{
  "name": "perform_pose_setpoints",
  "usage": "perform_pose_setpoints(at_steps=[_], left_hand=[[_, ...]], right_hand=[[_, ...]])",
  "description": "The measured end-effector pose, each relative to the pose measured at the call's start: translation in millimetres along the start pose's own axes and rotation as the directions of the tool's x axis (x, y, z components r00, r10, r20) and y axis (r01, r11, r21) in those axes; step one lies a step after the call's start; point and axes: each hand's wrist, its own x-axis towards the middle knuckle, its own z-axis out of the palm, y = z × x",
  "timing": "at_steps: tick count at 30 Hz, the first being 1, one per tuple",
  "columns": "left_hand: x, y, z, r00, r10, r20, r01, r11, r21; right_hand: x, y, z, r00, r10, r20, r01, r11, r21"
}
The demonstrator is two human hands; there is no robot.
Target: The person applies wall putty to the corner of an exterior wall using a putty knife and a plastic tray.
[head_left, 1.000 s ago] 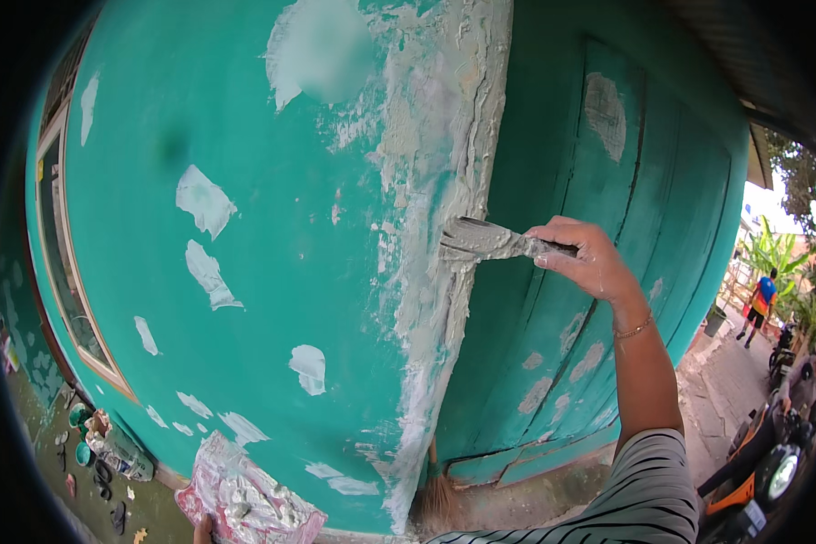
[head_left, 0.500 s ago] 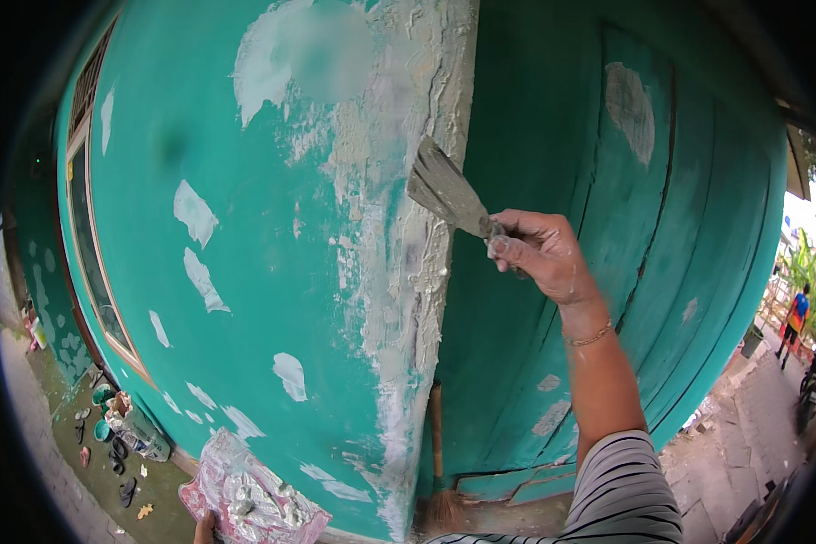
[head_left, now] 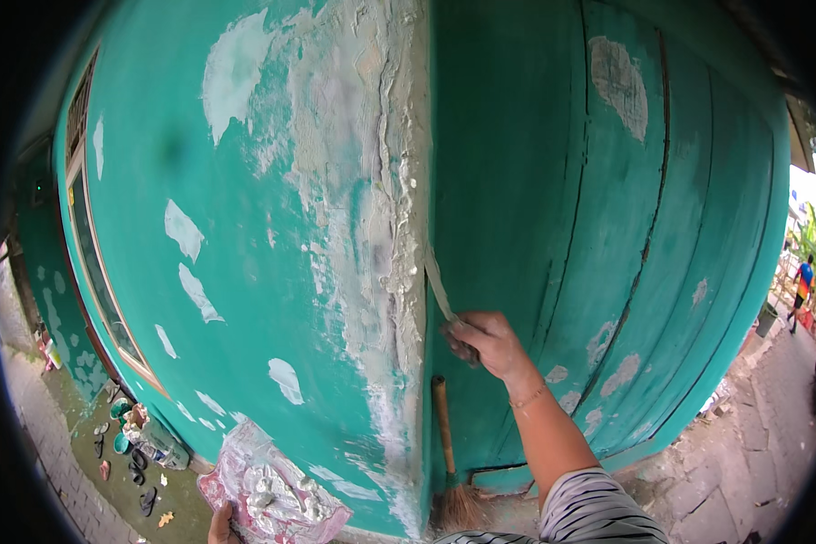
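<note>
My right hand [head_left: 482, 344] is closed round the handle of a putty knife [head_left: 438, 283]. The blade is seen nearly edge-on, its tip at the wall's corner edge; whether it touches cannot be made out. Down that corner runs a rough strip of whitish putty [head_left: 372, 208] on the green wall [head_left: 245, 335]. At the lower left, my left hand [head_left: 224, 526] grips a pinkish board [head_left: 213, 488] by its edge, and a mound of wet putty [head_left: 267, 494] lies on it. Only some fingers of that hand show.
A broom [head_left: 442, 426] leans in the recess right of the corner, beside green planks [head_left: 626, 218] with pale patches. Buckets [head_left: 122, 442], a filled sack-like container [head_left: 159, 442] and several sandals [head_left: 148, 500] are on the ground at left. Far right, a person [head_left: 802, 283] walks outside.
My right hand has moved down and left with the putty knife, whose blade has turned from broadside to edge-on at the corner. The board has shifted slightly right in view.
</note>
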Motion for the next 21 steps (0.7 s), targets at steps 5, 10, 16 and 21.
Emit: perform_pose_setpoints(at_steps=[5,10,16,21], left_hand=[[2.3,2.9,3.0,0.999,-0.001,-0.038,0.002,1.000,0.014],[25.4,1.6,-15.5,0.999,-0.030,0.013,0.029,0.999,0.044],[44.7,4.2,-30.3,0.975,-0.068,0.213,0.090,0.991,-0.094],[50.0,17.0,-37.6,0.983,-0.146,0.111,0.150,0.988,-0.031]], right_hand=[[-46.5,-38.2,-21.9,0.942,-0.148,-0.300,0.152,0.988,-0.010],[-25.7,-124.8,-20.5,0.387,-0.915,-0.116,0.360,0.265,-0.895],[36.3,-191.6,4.1,0.268,-0.913,0.307,0.097,-0.292,-0.951],[59.5,-209.7,1.7,0.410,-0.837,0.363,0.109,-0.350,-0.930]])
